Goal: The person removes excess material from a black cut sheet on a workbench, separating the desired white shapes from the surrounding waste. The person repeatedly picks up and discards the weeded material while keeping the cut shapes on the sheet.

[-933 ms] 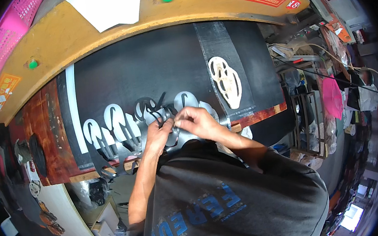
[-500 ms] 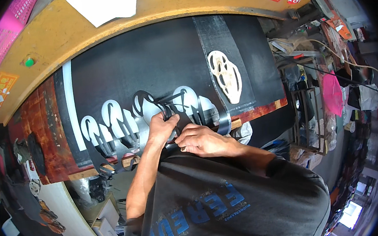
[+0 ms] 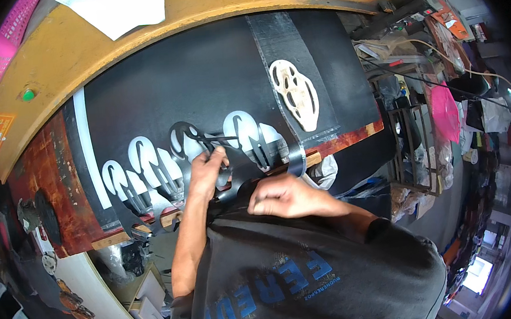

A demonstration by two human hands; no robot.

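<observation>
My left hand [image 3: 209, 171] is closed on a thin black cut piece [image 3: 208, 140], whose narrow strips stick out past the fingers over the near edge of the black work surface. Closer to my shirt, my right hand [image 3: 286, 196] is curled with thumb and fingers together; whatever it may hold is too small to make out. Around my left hand lies a dark cut-out sheet [image 3: 295, 159] that bends over the table's near edge. Along it sit several rounded white-and-black shapes, among them one at the left [image 3: 145, 154] and one at the right [image 3: 242, 127].
A cream oval plate with slots [image 3: 295, 95] lies to the right on a dark strip. Beyond the black surface [image 3: 181, 75] runs a yellow machine beam [image 3: 188, 10] with a green button [image 3: 28, 95]. A white strip [image 3: 87, 144] lies at left; a cluttered metal rack [image 3: 412, 140] stands at right.
My right hand has drawn away from my left, towards my body. The left hand has stayed on the black piece, whose strips now show more openly. The whole view has shifted slightly.
</observation>
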